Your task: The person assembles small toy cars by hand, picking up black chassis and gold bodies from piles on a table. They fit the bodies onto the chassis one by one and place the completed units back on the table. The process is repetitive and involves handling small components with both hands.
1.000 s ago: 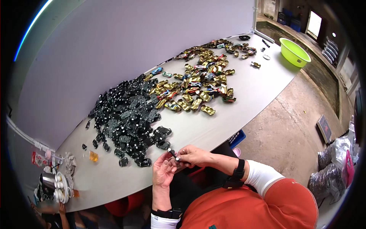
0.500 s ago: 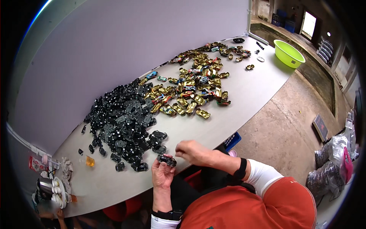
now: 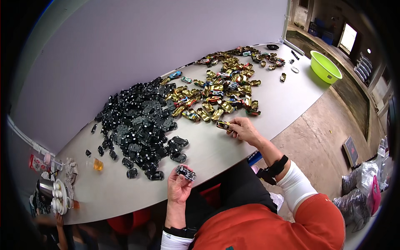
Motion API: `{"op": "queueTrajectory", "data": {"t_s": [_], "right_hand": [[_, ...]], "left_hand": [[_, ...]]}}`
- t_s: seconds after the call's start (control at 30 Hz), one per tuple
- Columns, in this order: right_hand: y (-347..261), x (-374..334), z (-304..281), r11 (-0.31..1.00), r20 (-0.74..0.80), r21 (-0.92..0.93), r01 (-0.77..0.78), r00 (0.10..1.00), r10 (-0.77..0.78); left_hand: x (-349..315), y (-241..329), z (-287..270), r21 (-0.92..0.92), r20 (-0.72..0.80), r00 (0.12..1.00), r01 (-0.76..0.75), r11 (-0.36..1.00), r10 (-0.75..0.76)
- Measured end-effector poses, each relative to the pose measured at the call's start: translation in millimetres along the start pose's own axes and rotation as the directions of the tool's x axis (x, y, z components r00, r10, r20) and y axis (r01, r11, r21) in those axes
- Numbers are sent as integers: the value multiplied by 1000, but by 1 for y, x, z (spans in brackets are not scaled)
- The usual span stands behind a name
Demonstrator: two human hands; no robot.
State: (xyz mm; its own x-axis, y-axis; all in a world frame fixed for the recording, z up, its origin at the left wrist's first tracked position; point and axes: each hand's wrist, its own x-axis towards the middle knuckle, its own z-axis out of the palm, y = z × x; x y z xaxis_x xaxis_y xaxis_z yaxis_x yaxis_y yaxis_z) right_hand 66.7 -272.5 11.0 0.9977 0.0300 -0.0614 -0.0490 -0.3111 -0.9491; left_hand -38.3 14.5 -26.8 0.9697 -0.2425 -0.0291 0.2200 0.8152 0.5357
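Near the table's front edge my left hand [image 3: 178, 191] is closed on a black toy car chassis [image 3: 186, 173], pinched between thumb and fingers. My right hand [image 3: 246, 130] reaches farther over the table and grips a gold toy car body [image 3: 223, 124] by one end. That body is just in front of a spread of gold and coloured toy car bodies [image 3: 216, 92]. Left of it lies a large heap of black car chassis [image 3: 137, 121], with a few loose ones near my left hand.
A lime-green basin [image 3: 326, 66] stands at the table's far right corner. At the left end are a cup of amber liquid [image 3: 98, 164], a crumpled cloth [image 3: 71, 173] and a tray [image 3: 62, 198] with white cups. Another person's hand [image 3: 59, 218] is beside the tray.
My right hand has moved away from the left one, forward and right, and now holds a gold car body. My left hand still holds the chassis, its grey-patterned side now showing.
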Motion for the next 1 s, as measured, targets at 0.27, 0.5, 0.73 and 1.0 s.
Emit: {"op": "queueTrajectory", "data": {"t_s": [0.27, 0.5, 0.73, 1.0], "right_hand": [[34, 12, 8, 775, -54, -548, 314, 911, -408], [-3, 12, 3, 954, 2, -288, -90, 996, 94], [21, 17, 12, 877, -36, -435, 204, 969, -243], [15, 9, 16, 799, -99, -544, 257, 925, -366]], "left_hand": [[-1, -1, -3, -18, 35, 999, 8, 1000, -7], [0, -3, -8, -13, 36, 999, 0, 1000, 0], [-4, -2, -5, -8, 34, 999, -10, 1000, 10], [-3, -2, -1, -8, 53, 999, 2, 1000, -1]]}}
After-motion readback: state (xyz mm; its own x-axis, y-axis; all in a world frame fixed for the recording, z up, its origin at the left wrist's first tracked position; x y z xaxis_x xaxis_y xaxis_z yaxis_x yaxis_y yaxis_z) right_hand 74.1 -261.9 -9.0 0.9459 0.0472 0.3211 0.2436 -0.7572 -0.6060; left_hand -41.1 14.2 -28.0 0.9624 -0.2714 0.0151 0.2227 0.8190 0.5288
